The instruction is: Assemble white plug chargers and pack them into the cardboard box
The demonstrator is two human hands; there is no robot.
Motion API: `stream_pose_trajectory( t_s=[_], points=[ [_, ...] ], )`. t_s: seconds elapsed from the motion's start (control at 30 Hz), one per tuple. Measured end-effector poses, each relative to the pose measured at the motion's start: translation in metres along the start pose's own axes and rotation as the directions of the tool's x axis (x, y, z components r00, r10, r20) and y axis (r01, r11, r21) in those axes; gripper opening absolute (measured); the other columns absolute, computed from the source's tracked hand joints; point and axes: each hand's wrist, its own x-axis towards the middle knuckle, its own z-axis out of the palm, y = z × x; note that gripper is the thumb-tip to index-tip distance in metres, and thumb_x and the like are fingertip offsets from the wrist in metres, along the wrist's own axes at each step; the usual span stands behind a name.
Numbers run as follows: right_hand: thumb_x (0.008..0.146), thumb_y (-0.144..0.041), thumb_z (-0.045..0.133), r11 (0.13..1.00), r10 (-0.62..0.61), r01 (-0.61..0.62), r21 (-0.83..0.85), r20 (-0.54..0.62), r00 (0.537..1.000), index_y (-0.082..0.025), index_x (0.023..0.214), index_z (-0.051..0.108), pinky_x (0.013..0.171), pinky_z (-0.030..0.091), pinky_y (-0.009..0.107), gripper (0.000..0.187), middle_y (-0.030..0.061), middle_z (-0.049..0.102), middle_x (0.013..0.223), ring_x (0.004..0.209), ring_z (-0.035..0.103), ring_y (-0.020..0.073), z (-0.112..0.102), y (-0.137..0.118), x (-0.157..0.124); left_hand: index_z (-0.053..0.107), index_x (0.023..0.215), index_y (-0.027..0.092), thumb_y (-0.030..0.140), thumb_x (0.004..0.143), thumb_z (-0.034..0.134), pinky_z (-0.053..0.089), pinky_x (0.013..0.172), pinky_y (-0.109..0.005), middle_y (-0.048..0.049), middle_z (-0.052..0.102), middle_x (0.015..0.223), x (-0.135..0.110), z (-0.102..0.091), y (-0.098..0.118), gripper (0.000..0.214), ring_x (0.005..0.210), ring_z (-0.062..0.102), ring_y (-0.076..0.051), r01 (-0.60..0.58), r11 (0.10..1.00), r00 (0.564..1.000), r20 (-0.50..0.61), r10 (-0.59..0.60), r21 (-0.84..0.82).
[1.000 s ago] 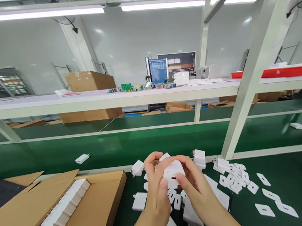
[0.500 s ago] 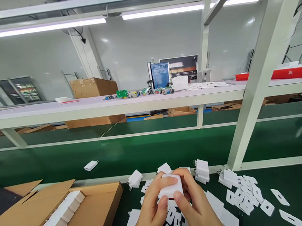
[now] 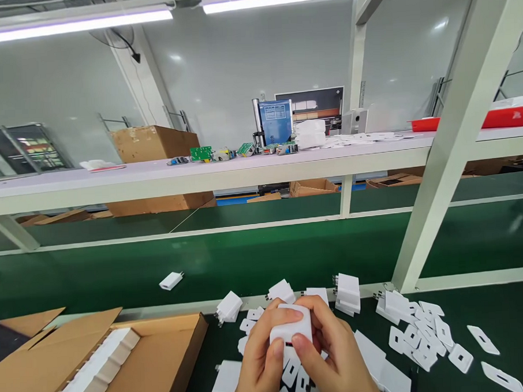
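Observation:
Both my hands hold one white charger housing (image 3: 292,327) low in the middle of the view. My left hand (image 3: 262,358) wraps its left side with the thumb pressed on the front. My right hand (image 3: 333,354) grips its right side, fingers curled over the top. A red slot shows at the housing's lower face. Around my hands lie several white charger bodies (image 3: 347,291) and flat white cover plates (image 3: 423,333) on the green surface.
An open cardboard box (image 3: 164,356) with a row of white chargers (image 3: 100,370) sits at lower left. A lone charger (image 3: 171,280) lies on the green conveyor belt. A white frame post (image 3: 442,171) rises at right. The shelf (image 3: 243,168) behind carries circuit boards, boxes and a red tray.
The hands have stayed clasped on the housing and pressed closer together around it. The view shifted slightly, and the lone charger on the belt has drifted to the right.

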Motion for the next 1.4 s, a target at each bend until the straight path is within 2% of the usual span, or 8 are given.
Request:
stream_pose_trajectory(
  t_s=[0.13, 0.27, 0.37, 0.6, 0.8, 1.0, 1.17, 1.4],
  points=[
    [0.107, -0.069, 0.049, 1.000, 0.019, -0.018, -0.023, 0.041, 0.999, -0.020, 0.111, 0.062, 0.063, 0.033, 0.027, 0.051, 0.0031, 0.060, 0.088, 0.073, 0.046, 0.0140, -0.005, -0.001, 0.004, 0.082, 0.113, 0.025, 0.075, 0.104, 0.052, 0.034, 0.132, -0.052, -0.0119, 0.076, 0.123, 0.006, -0.001, 0.008, 0.059, 0.141, 0.058, -0.034, 0.114, 0.993, 0.993, 0.044, -0.113, -0.021],
    [0.105, -0.063, 0.057, 0.998, 0.055, -0.052, -0.043, 0.072, 0.996, -0.021, 0.115, 0.065, 0.064, 0.032, 0.026, 0.043, -0.0005, 0.050, 0.082, 0.072, 0.043, 0.0135, -0.008, -0.001, 0.007, 0.079, 0.112, 0.024, 0.077, 0.103, 0.052, 0.051, 0.117, -0.049, -0.0121, 0.071, 0.119, 0.014, -0.010, 0.011, 0.060, 0.128, 0.062, -0.033, 0.235, 0.970, 0.964, 0.142, -0.225, -0.058],
    [0.102, -0.062, 0.061, 0.998, 0.051, -0.049, -0.026, 0.083, 0.995, -0.021, 0.116, 0.065, 0.064, 0.032, 0.026, 0.043, -0.0009, 0.050, 0.082, 0.072, 0.042, 0.0133, -0.007, 0.000, 0.007, 0.078, 0.112, 0.024, 0.072, 0.106, 0.051, 0.055, 0.109, -0.045, -0.0113, 0.071, 0.115, 0.017, -0.018, 0.000, 0.055, 0.120, 0.066, -0.030, 0.168, 0.984, 0.970, 0.188, -0.154, -0.064],
    [0.107, -0.069, 0.050, 0.998, -0.044, 0.041, 0.044, 0.068, 0.997, -0.020, 0.106, 0.060, 0.062, 0.032, 0.026, 0.050, -0.0005, 0.050, 0.081, 0.069, 0.042, 0.0124, -0.003, 0.005, 0.007, 0.079, 0.124, 0.025, 0.051, 0.113, 0.048, 0.049, 0.118, -0.045, -0.0122, 0.075, 0.127, 0.011, -0.026, -0.032, 0.041, 0.136, 0.062, -0.032, -0.098, 0.995, 0.968, 0.234, 0.094, 0.003],
    [0.106, -0.072, 0.050, 1.000, -0.018, 0.018, -0.003, 0.080, 0.997, -0.020, 0.111, 0.063, 0.058, 0.026, 0.027, 0.054, -0.0026, 0.046, 0.074, 0.064, 0.038, 0.0118, -0.006, 0.004, 0.008, 0.080, 0.120, 0.025, 0.054, 0.113, 0.045, 0.033, 0.131, -0.053, -0.0119, 0.076, 0.123, 0.005, -0.016, -0.032, 0.046, 0.136, 0.062, -0.033, -0.042, 0.999, 0.982, 0.187, 0.041, 0.003],
    [0.108, -0.071, 0.047, 0.999, 0.046, -0.047, 0.008, 0.090, 0.995, -0.020, 0.112, 0.063, 0.065, 0.029, 0.028, 0.054, -0.0008, 0.050, 0.080, 0.071, 0.042, 0.0131, -0.013, -0.003, 0.007, 0.075, 0.126, 0.024, 0.068, 0.112, 0.031, 0.051, 0.115, -0.048, -0.0136, 0.070, 0.124, 0.007, -0.009, -0.008, 0.064, 0.121, 0.064, -0.030, 0.089, 0.994, 0.979, 0.191, -0.075, -0.063],
    [0.106, -0.073, 0.050, 0.995, 0.092, -0.088, -0.038, 0.112, 0.989, -0.020, 0.106, 0.060, 0.061, 0.027, 0.027, 0.054, -0.0028, 0.044, 0.075, 0.066, 0.037, 0.0124, -0.015, -0.002, 0.010, 0.077, 0.131, 0.025, 0.053, 0.116, 0.036, 0.039, 0.128, -0.046, -0.0115, 0.071, 0.135, 0.010, -0.018, -0.024, 0.051, 0.135, 0.060, -0.029, 0.034, 0.999, 0.956, 0.291, -0.027, -0.019],
    [0.100, -0.063, 0.060, 0.991, 0.125, -0.117, -0.058, 0.146, 0.981, -0.020, 0.109, 0.060, 0.060, 0.031, 0.026, 0.044, -0.0013, 0.051, 0.079, 0.069, 0.043, 0.0129, -0.014, -0.004, 0.011, 0.079, 0.126, 0.025, 0.049, 0.117, 0.036, 0.049, 0.116, -0.037, -0.0101, 0.074, 0.129, 0.013, -0.018, -0.035, 0.050, 0.125, 0.066, -0.025, 0.010, 0.998, 0.976, 0.218, 0.003, -0.057]
  ],
)
